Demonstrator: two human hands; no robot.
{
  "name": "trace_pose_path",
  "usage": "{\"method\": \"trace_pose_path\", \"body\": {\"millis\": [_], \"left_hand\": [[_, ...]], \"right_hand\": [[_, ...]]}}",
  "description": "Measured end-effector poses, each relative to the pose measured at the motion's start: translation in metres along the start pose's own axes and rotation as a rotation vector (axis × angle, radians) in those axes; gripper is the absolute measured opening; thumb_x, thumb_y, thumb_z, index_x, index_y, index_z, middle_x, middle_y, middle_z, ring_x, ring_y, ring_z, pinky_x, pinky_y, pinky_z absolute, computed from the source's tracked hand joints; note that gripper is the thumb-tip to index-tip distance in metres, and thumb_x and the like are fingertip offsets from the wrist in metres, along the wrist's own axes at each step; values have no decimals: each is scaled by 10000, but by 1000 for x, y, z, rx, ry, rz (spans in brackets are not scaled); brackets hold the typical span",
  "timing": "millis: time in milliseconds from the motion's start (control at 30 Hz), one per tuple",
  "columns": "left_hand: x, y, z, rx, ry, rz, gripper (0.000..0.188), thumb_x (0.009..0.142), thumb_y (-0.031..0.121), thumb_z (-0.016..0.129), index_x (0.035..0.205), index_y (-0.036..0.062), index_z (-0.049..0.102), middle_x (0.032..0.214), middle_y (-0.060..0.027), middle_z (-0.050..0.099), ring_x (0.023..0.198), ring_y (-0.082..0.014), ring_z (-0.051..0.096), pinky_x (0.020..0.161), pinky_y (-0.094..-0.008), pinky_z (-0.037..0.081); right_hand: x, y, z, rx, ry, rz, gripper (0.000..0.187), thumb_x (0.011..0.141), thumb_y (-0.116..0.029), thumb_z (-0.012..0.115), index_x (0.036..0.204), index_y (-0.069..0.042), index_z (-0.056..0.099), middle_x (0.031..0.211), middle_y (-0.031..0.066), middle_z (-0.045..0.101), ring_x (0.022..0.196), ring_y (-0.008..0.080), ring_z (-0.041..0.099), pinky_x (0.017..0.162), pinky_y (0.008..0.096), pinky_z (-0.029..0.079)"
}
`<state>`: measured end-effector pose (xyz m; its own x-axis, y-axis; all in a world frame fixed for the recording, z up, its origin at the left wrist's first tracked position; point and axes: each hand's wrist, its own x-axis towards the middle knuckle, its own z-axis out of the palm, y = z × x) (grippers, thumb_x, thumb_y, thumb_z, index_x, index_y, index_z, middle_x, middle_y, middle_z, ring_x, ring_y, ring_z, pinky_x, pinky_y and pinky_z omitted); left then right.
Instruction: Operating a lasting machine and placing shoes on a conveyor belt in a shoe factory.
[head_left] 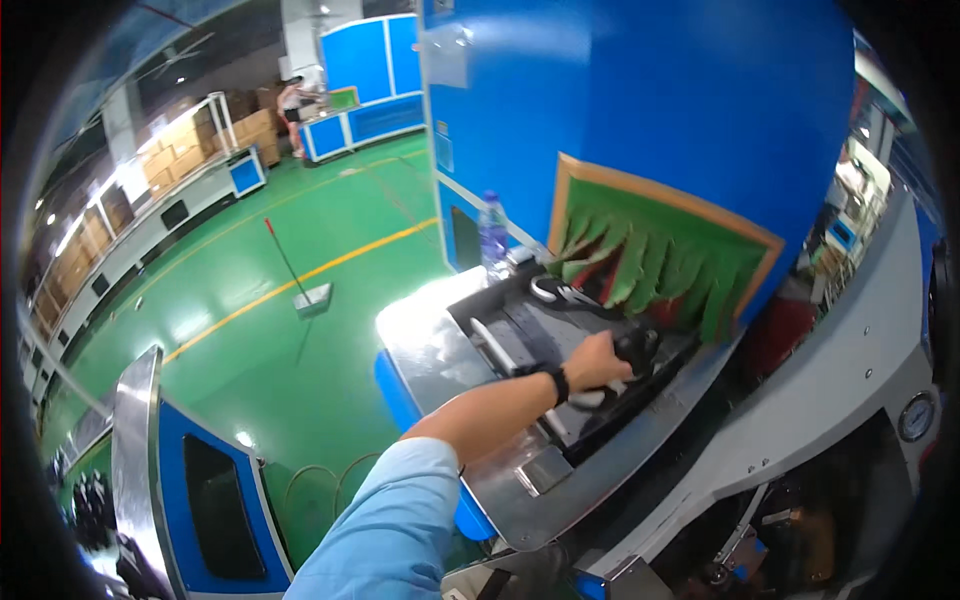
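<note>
My left hand point(598, 364), with a black band at the wrist, reaches to the right over the conveyor at the mouth of a blue machine. Its fingers are closed on a black shoe point(638, 350) with white parts; the hand hides some of it. Another black-and-white shoe point(562, 292) lies farther back on the dark conveyor bed point(535, 335), close to the green strip curtain point(660, 262). My right hand does not show.
A plastic bottle point(493, 235) stands at the back of the metal table point(425, 325). The blue machine point(640, 90) rises behind it. At right is a grey machine point(800, 390) with a gauge. A long-handled dustpan point(312, 298) stands on the green floor; far off, a person point(291, 108) works.
</note>
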<state>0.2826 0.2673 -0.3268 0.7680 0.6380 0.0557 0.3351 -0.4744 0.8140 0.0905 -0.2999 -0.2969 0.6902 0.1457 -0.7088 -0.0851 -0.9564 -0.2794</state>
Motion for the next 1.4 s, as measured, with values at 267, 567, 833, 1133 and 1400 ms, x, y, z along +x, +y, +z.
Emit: {"method": "trace_pose_path", "body": {"millis": [267,567,833,1133,1400], "left_hand": [[-266,-4,-53,-1136,-270,-65,694,843,282,793,1390,-24,496,1220,-45,629,1050,-113,598,910,-283,515],[-431,110,18,-1201,-771,-107,706,801,196,844,1397,27,506,1295,-41,615,1187,-155,541,1036,-338,456],[-450,81,86,-46,-466,555,282,951,275,578,956,-7,579,939,-228,613,882,-430,622,794,-488,520],[-421,127,64,-909,-683,-8,328,1052,243,455,891,3,610,829,-178,634,816,-385,638,771,-433,511],[-404,104,91,-287,-981,128,339,1006,316,580,920,-6,642,711,-184,587,635,-274,568,615,-398,467]], "right_hand": [[-6,-80,33,680,178,-1078,751,1021,-297,569,1611,-47,178,1253,234,626,1139,304,620,982,475,505],[-23,-33,66,524,773,-856,637,1001,-446,570,1419,25,476,1120,238,627,1074,419,625,996,549,449],[-21,-10,29,511,1009,-1055,851,888,-346,746,1535,28,340,1408,355,467,1160,445,565,930,485,501],[-21,18,-58,1648,353,-730,854,633,-145,674,1440,47,472,1302,119,599,1182,225,581,1041,308,443],[-55,-68,-206,695,686,-719,937,676,8,748,1533,41,372,1281,147,644,1078,160,623,943,287,495]]}}
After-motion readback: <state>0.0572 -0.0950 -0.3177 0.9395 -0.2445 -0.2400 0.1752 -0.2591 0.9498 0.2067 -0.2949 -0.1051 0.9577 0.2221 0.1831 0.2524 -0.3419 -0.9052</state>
